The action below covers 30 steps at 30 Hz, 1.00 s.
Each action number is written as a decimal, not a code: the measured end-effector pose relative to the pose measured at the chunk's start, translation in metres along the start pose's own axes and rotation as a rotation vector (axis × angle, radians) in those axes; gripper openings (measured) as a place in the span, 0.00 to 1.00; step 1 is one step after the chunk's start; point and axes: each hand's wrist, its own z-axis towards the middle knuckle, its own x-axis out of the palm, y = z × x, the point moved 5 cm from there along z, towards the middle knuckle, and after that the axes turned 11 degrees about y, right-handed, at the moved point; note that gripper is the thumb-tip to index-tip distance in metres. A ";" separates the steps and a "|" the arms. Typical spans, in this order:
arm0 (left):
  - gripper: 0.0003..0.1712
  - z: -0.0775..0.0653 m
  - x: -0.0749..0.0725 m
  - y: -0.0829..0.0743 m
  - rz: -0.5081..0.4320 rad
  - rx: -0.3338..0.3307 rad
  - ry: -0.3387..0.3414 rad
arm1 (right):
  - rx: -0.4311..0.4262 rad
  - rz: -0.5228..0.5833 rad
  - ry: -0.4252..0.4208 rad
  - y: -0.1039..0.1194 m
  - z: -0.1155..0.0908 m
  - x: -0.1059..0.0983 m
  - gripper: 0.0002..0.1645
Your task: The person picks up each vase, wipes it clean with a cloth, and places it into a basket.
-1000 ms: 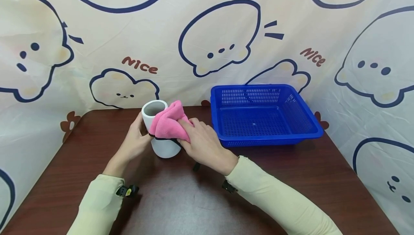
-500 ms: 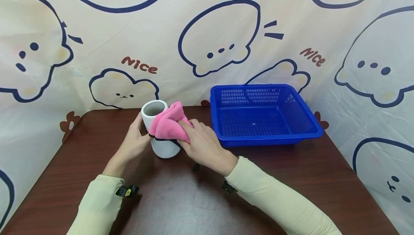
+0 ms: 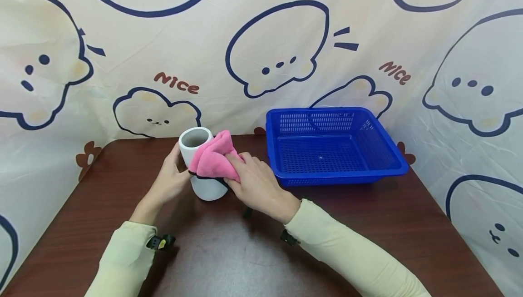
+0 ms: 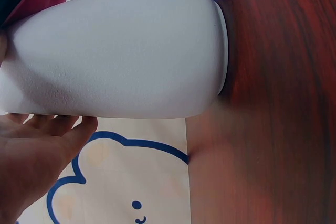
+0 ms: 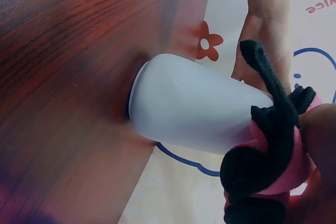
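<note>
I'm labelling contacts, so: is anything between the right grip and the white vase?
Yes, the pink cloth. It is bunched in the right grip and lies against the upper part of the white vase.

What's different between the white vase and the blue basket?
The white vase is tall and narrow with a round mouth; the blue basket is low, wide and rectangular. The vase's wall is smooth and solid; the basket's has many small holes. The left hand holds the vase; the basket is unheld. Both are open-topped.
</note>
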 end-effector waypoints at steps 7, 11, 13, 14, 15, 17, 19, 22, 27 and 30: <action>0.39 0.002 -0.001 -0.001 0.005 0.014 -0.004 | 0.009 0.020 0.022 -0.001 0.000 0.002 0.34; 0.40 0.002 -0.001 0.000 -0.002 0.013 -0.001 | 0.007 0.029 0.034 -0.002 0.001 0.003 0.34; 0.40 0.002 -0.001 0.000 -0.003 0.011 0.000 | 0.002 0.029 0.033 -0.002 0.000 0.004 0.34; 0.40 0.003 -0.001 0.000 -0.005 0.009 0.000 | 0.001 0.029 0.032 -0.002 0.000 0.004 0.34; 0.40 0.002 -0.001 0.000 -0.006 0.008 -0.001 | -0.001 0.029 0.032 -0.002 0.000 0.005 0.34; 0.39 0.002 -0.001 0.000 -0.006 0.005 -0.001 | -0.005 0.031 0.031 -0.003 0.000 0.005 0.33; 0.39 0.002 -0.001 0.000 -0.009 0.005 0.000 | -0.010 0.027 0.027 -0.003 -0.001 0.006 0.33; 0.39 0.001 -0.001 0.001 -0.003 -0.002 0.001 | -0.016 0.018 0.026 -0.003 -0.001 0.008 0.31; 0.39 0.000 -0.001 0.000 0.039 -0.024 -0.001 | -0.015 0.015 0.037 -0.004 -0.002 0.011 0.31; 0.40 0.000 -0.001 0.000 0.062 -0.033 -0.001 | -0.014 0.015 0.044 -0.005 -0.002 0.013 0.31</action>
